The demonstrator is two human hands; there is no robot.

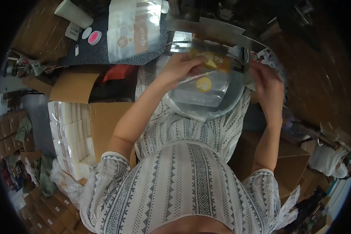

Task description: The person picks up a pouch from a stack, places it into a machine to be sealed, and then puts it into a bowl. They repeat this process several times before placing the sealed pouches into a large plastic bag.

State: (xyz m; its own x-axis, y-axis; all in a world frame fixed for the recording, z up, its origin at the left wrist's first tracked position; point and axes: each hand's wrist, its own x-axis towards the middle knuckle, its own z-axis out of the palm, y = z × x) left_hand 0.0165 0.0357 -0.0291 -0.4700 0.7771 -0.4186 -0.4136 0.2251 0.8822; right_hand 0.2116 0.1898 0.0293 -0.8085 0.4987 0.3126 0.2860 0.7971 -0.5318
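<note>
My left hand point(182, 69) grips the upper left part of a clear plastic pouch point(206, 93) with yellow printing and a round yellow logo. The pouch lies tilted above a pale round basin point(234, 95) at my lap, under the metal edge of a machine point(222, 29). To the right, my right hand point(267, 80) is raised beside the machine's right end, with its fingers bent and drawn together. What its fingertips hold, if anything, is hidden and slightly blurred.
A stack of printed pouches point(134, 31) lies on a dark cloth point(101, 50) at the back left, near a white cup point(73, 13) and a small pink round container point(94, 37). An open carton point(72, 84) with packed white bundles point(72, 136) stands at my left. Another cardboard box point(288, 160) is at right.
</note>
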